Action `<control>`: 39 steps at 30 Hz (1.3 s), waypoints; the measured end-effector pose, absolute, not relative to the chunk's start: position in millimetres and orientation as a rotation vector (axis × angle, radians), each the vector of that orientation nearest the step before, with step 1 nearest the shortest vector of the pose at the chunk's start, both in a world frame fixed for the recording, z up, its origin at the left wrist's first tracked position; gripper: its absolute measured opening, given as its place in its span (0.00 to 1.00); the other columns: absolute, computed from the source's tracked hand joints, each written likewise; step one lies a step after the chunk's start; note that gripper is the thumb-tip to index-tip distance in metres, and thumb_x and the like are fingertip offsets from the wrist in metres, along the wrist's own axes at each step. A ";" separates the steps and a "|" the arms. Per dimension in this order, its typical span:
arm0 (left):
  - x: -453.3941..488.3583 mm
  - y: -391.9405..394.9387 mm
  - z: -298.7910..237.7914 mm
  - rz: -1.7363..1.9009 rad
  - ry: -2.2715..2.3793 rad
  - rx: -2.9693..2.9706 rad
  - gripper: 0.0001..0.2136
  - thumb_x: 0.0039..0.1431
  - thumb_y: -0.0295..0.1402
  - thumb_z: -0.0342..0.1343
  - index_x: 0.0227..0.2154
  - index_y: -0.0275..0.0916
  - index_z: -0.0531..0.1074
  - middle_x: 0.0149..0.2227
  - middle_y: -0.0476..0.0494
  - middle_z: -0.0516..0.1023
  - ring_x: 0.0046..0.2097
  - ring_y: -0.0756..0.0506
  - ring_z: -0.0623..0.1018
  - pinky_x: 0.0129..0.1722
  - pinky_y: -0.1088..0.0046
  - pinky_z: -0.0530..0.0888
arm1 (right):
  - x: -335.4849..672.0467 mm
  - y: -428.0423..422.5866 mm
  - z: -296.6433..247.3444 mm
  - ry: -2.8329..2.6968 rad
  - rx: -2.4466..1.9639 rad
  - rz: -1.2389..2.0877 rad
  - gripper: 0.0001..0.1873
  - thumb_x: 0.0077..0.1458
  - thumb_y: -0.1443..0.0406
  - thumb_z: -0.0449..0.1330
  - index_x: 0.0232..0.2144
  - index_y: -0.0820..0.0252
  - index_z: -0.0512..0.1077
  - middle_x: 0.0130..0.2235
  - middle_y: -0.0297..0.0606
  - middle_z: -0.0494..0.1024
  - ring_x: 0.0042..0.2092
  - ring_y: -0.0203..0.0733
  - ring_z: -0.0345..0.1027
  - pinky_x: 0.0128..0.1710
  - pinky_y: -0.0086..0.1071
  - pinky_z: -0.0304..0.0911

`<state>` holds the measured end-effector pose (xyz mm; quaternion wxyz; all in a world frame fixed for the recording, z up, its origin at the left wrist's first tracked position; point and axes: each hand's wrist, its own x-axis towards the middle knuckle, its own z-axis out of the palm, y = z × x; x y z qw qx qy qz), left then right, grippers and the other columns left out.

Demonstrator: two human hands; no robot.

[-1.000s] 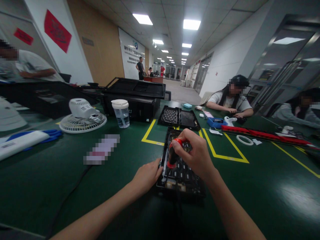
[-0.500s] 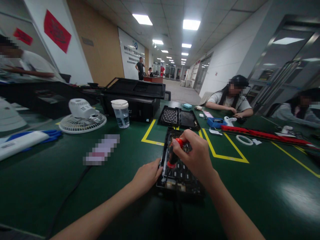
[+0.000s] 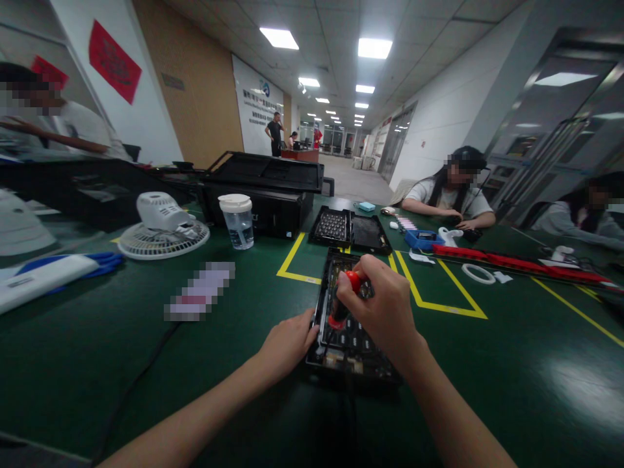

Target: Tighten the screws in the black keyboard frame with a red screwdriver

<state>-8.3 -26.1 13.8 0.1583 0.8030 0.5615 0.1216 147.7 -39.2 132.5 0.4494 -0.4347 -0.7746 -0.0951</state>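
Observation:
In front of me lies a shallow black case (image 3: pixel 316 355) with rows of small dark labelled pieces inside, its long side pointing away from me. My left hand (image 3: pixel 289 338) grips the near part of its left wall, thumb on top of the rim. Over the case, my right hand (image 3: pixel 384 294) is closed round a screwdriver (image 3: pixel 336 314) with a red and black handle. The tool points downward at the pieces. Its tip is too dark to make out, and my right hand covers part of the case.
Beyond it lies a second, opened case (image 3: pixel 331 225) amid yellow tape marks. A lidded cup (image 3: pixel 240 227), a white fan (image 3: pixel 163 237) and a large black box (image 3: pixel 273 211) stand left. At right are a blue tray (image 3: pixel 422 240), a tape roll (image 3: pixel 478 273) and a person (image 3: pixel 451 195).
Both hands stay nearly in place, the right one still holding the screwdriver over the case. The person at the far left has leaned to the right.

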 end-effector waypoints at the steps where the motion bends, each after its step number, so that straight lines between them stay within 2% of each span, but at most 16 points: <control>1: -8.4 -26.0 13.8 0.350 1.605 2.298 0.14 0.61 0.38 0.39 0.47 0.42 0.60 0.41 0.42 0.75 0.41 0.43 0.76 0.36 0.69 0.69 | 147.3 -39.4 132.3 -1.908 -1.080 -0.247 0.11 0.52 0.65 0.54 0.21 0.59 0.55 0.21 0.30 0.60 0.23 0.32 0.54 0.24 0.28 0.50; 9: -8.4 -25.6 14.9 0.330 1.623 2.307 0.14 0.61 0.38 0.39 0.47 0.41 0.60 0.40 0.41 0.75 0.41 0.43 0.76 0.37 0.69 0.69 | 145.0 -39.2 130.0 -1.867 -1.074 -0.283 0.12 0.51 0.65 0.54 0.20 0.59 0.55 0.21 0.30 0.60 0.23 0.32 0.53 0.24 0.28 0.50; 15: -7.8 -25.6 15.8 0.323 1.620 2.303 0.15 0.61 0.38 0.38 0.48 0.41 0.60 0.42 0.41 0.75 0.42 0.43 0.76 0.37 0.69 0.69 | 143.8 -37.8 127.6 -1.828 -1.081 -0.154 0.12 0.50 0.64 0.56 0.21 0.59 0.55 0.21 0.29 0.61 0.23 0.31 0.55 0.25 0.28 0.52; 23: -9.8 -26.5 14.5 0.346 1.605 2.300 0.15 0.61 0.39 0.38 0.48 0.41 0.60 0.42 0.42 0.74 0.43 0.44 0.75 0.39 0.70 0.69 | 147.1 -28.6 125.5 -1.864 -1.089 0.278 0.08 0.53 0.63 0.52 0.26 0.58 0.55 0.23 0.27 0.59 0.23 0.32 0.56 0.25 0.28 0.53; 28: -9.4 -26.6 14.7 0.356 1.594 2.289 0.15 0.62 0.39 0.38 0.49 0.41 0.60 0.43 0.41 0.74 0.44 0.44 0.75 0.41 0.69 0.69 | 148.7 -23.9 122.2 -1.846 -1.027 0.439 0.04 0.56 0.64 0.48 0.31 0.59 0.58 0.30 0.33 0.67 0.29 0.35 0.62 0.31 0.31 0.58; 31: -8.6 -26.0 15.1 0.344 1.603 2.277 0.16 0.61 0.39 0.39 0.49 0.42 0.60 0.44 0.41 0.74 0.45 0.44 0.75 0.41 0.69 0.69 | 149.6 -19.8 120.7 -1.825 -0.879 0.664 0.10 0.57 0.65 0.46 0.40 0.61 0.62 0.37 0.38 0.71 0.35 0.38 0.67 0.37 0.35 0.61; 33: -8.3 -25.6 14.8 0.335 1.615 2.275 0.16 0.61 0.39 0.39 0.49 0.42 0.60 0.43 0.41 0.74 0.44 0.43 0.75 0.41 0.69 0.69 | 150.3 -17.7 121.2 -1.807 -0.706 0.902 0.13 0.57 0.64 0.47 0.43 0.61 0.65 0.41 0.41 0.72 0.40 0.40 0.69 0.42 0.38 0.62; 36: -8.3 -25.6 13.8 0.337 1.621 2.278 0.16 0.61 0.39 0.39 0.49 0.42 0.60 0.43 0.41 0.75 0.44 0.43 0.75 0.41 0.69 0.69 | 150.7 -16.7 121.6 -1.713 -0.450 1.270 0.12 0.56 0.65 0.50 0.39 0.61 0.70 0.47 0.44 0.72 0.47 0.43 0.68 0.48 0.42 0.60; 39: -8.5 -26.0 13.2 0.341 1.614 2.289 0.15 0.62 0.39 0.38 0.49 0.41 0.60 0.42 0.41 0.75 0.43 0.43 0.75 0.40 0.69 0.69 | 149.5 -16.4 117.8 -1.604 -0.333 1.460 0.08 0.54 0.66 0.52 0.34 0.60 0.71 0.43 0.41 0.73 0.42 0.42 0.70 0.45 0.42 0.63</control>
